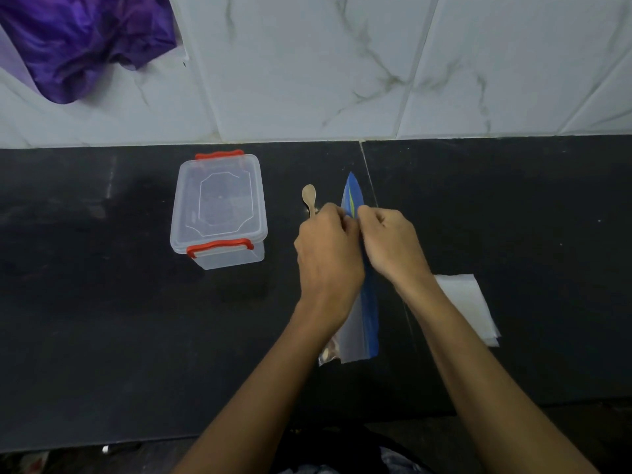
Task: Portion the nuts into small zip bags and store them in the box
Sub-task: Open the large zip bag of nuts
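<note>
Blue-edged and clear, the large zip bag (371, 313) stands on its side on the black tabletop (102, 319), nuts (330, 352) just visible at its near corner. Both hands pinch its top edge: left hand (326, 254) and right hand (390, 244), fingers curled, almost touching. Left of the bag stands the lidded clear box (219, 210) with red clasps; a wooden spoon (308, 196) lies between them. Small bags (468, 306) lie right of it. No writing is legible.

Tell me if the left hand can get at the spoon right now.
Probably yes, once it lets go. The left hand pinches the blue-edged zip bag together with the right hand, so it is occupied. The spoon lies on the counter just beyond its knuckles, with nothing between them.
</note>
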Demonstrator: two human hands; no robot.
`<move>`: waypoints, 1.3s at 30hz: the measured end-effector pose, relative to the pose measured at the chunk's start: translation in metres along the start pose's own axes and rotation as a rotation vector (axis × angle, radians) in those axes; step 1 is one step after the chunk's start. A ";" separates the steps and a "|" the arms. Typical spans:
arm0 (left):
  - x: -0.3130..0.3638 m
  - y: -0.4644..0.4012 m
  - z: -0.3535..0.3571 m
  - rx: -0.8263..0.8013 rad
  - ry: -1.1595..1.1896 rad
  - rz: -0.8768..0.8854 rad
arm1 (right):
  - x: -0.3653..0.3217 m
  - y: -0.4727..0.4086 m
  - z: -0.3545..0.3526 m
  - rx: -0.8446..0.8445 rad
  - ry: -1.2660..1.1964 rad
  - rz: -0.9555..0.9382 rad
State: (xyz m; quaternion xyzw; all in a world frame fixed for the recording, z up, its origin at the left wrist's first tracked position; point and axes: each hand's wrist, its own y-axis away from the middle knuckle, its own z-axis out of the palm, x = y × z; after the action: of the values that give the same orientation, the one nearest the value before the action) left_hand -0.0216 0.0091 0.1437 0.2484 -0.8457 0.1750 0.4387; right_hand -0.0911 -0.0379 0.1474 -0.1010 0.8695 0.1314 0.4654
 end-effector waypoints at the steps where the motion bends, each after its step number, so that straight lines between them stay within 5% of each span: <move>1: 0.002 0.000 0.001 -0.002 -0.045 -0.005 | 0.000 0.000 0.002 0.051 0.014 -0.014; 5: 0.006 -0.004 -0.001 -0.044 -0.237 -0.004 | 0.000 -0.002 0.003 0.115 0.043 -0.052; 17: -0.005 -0.022 -0.008 -0.140 -0.098 -0.007 | -0.002 -0.016 -0.006 -0.120 -0.266 0.025; 24: 0.000 -0.026 -0.005 0.029 -0.186 0.014 | 0.000 -0.009 0.002 0.373 0.160 -0.203; 26: 0.000 -0.022 -0.004 0.051 -0.182 0.049 | -0.001 -0.009 -0.003 0.302 0.188 -0.175; 31: 0.003 -0.016 -0.007 0.034 -0.103 0.042 | -0.011 -0.001 -0.018 -0.247 0.053 0.107; 39: 0.004 0.000 -0.012 -0.209 -0.127 -0.082 | -0.004 0.007 -0.015 0.014 -0.037 -0.011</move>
State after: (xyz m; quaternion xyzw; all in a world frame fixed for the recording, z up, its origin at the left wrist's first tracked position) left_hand -0.0155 0.0139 0.1539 0.2464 -0.8745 0.0517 0.4145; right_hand -0.1028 -0.0364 0.1596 -0.1001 0.8610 0.1243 0.4829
